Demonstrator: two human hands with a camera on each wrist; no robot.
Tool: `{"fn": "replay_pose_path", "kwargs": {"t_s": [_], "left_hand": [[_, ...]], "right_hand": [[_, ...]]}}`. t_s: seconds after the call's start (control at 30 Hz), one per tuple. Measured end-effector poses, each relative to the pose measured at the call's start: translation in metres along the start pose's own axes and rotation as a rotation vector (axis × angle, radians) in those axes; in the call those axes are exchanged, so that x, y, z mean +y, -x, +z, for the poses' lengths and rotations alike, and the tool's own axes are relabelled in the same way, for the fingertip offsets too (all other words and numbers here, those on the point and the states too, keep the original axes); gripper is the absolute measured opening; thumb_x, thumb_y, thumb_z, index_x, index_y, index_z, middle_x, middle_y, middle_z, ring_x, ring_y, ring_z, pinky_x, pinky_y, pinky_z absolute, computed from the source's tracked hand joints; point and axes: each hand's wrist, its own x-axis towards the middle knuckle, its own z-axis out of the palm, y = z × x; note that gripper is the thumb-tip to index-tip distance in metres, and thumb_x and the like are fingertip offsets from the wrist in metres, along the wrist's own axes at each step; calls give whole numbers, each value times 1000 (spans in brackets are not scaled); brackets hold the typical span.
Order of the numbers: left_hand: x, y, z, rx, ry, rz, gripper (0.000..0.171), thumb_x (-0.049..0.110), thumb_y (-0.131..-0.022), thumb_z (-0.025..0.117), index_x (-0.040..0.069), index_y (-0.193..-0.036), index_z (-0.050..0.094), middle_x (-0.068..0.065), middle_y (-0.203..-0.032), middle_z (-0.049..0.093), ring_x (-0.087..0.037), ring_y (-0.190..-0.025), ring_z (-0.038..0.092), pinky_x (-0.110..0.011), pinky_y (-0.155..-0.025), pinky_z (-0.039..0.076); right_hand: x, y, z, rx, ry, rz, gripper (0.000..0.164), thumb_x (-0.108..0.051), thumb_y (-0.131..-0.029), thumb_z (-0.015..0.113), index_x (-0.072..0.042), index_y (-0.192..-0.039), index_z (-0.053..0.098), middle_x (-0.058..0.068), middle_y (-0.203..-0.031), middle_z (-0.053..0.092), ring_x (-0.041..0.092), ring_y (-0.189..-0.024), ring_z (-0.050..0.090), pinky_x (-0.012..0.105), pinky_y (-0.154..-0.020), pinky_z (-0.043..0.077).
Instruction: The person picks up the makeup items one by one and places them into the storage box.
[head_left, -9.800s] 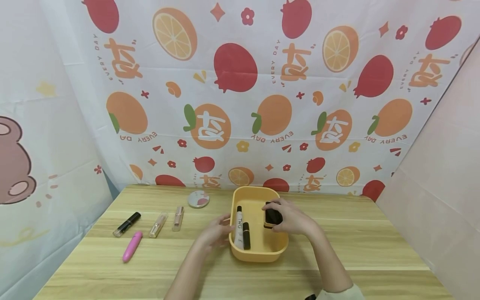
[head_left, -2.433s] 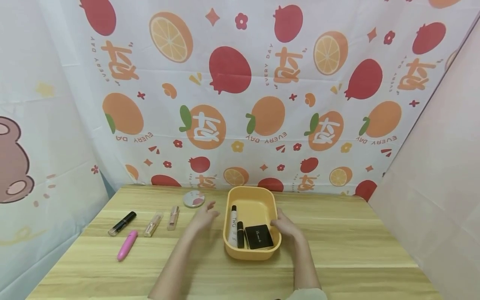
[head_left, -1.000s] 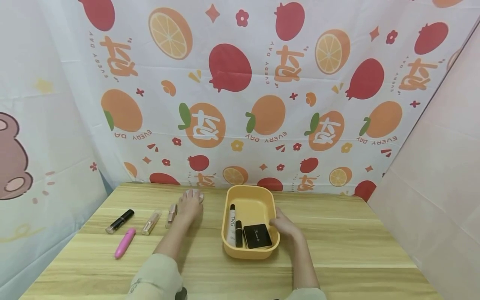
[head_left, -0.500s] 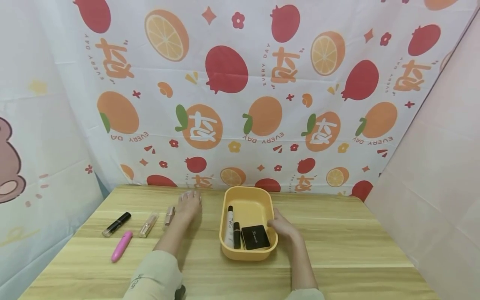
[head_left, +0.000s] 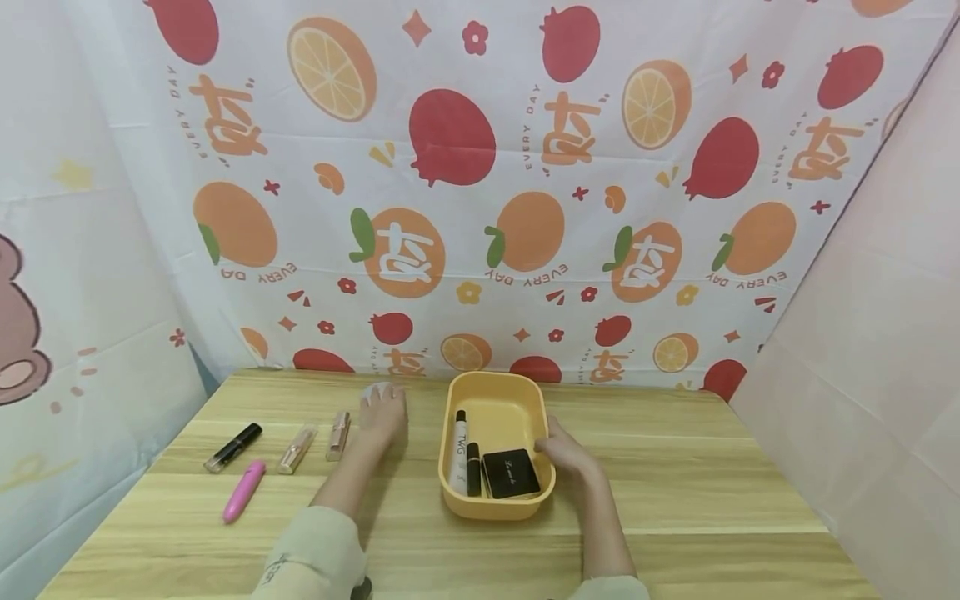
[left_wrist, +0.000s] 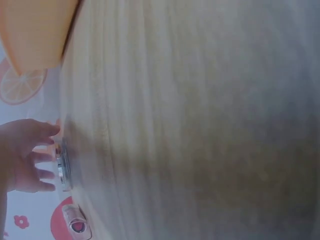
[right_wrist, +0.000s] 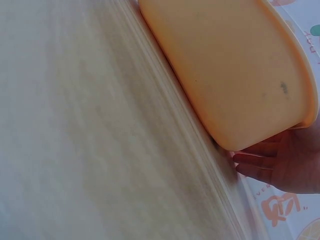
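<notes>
My left hand (head_left: 384,415) lies over a small round mirror (head_left: 367,392) at the back of the table, left of the yellow box. In the left wrist view its fairly straight, spread fingers reach down to the edge of the mirror (left_wrist: 63,167). My right hand (head_left: 566,448) holds the right wall of the yellow box (head_left: 495,508), thumb over the rim and fingers outside, as the right wrist view also shows. Inside the box lie a white tube (head_left: 460,458) marked TWG, a short black tube (head_left: 474,471) and a square black compact (head_left: 512,473).
Left of my left arm lie a rose-gold lipstick (head_left: 338,436), a clear-capped lipstick (head_left: 297,450), a black-capped clear tube (head_left: 233,447) and a pink rounded stick (head_left: 244,492). A fruit-print cloth (head_left: 465,250) hangs behind the wooden table (head_left: 675,483).
The black compact went from my right hand into the box's near right corner; that hand then took the box's wall. My left hand moved from the box's left side to the round mirror.
</notes>
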Motion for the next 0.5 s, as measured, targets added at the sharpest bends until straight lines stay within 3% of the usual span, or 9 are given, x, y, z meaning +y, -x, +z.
{"fn": "replay_pose_path", "kwargs": {"t_s": [0.13,0.3,0.5], "left_hand": [[-2,-8,1,59,-15,-24,39,7,-84,57,-6,-119,48,-30,-126,41,-52,-118,31,-63,-96,24],[-8,-21,4,122,-26,-18,54,17,-84,63,1,-132,44,-30,-136,32,-53,-124,23,-65,-94,26],[-11,-27,3,101,-62,-28,56,27,-87,61,6,-136,42,-29,-135,33,-52,-124,23,-68,-92,26]], "right_hand": [[-2,-2,2,-1,0,-10,65,8,-72,42,13,-133,19,28,-133,25,39,-119,27,50,-98,32],[-4,-1,2,12,31,-16,64,8,-73,43,14,-132,19,31,-133,25,41,-120,27,52,-98,30],[-1,2,1,12,14,-7,66,9,-74,42,13,-135,16,31,-135,24,42,-121,27,52,-99,31]]}}
